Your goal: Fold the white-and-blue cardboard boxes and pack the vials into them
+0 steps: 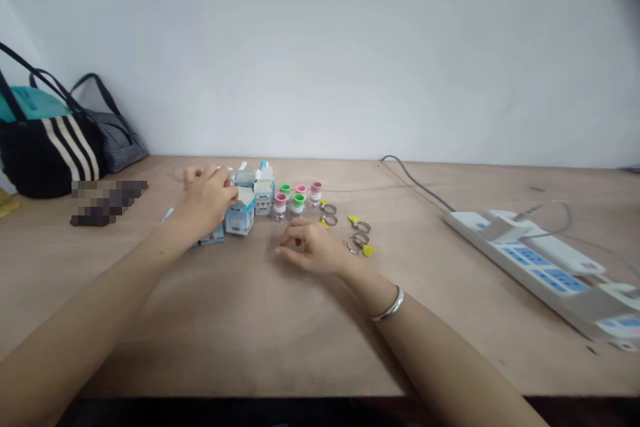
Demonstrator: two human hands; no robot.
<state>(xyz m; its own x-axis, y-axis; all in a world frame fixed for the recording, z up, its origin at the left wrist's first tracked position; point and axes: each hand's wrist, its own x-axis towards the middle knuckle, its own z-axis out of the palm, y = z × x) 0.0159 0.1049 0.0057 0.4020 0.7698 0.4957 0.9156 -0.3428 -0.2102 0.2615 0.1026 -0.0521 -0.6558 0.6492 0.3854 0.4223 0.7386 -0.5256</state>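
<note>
Since the left hand (206,200) sits curled over the small blue-and-white cartons (240,212), its grip unclear, one knocked carton could topple the pink- and green-capped vials (297,203) just beside them. Right hand (310,248), empty, fingers loosely curled, rests near the metal rings (357,240). Open surface (200,320) lies toward the near edge; a power strip (530,260) sits well right.

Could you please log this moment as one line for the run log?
left hand at blue-and-white cardboard box | right hand open, on wooden table, beside metal rings with yellow tabs
</note>
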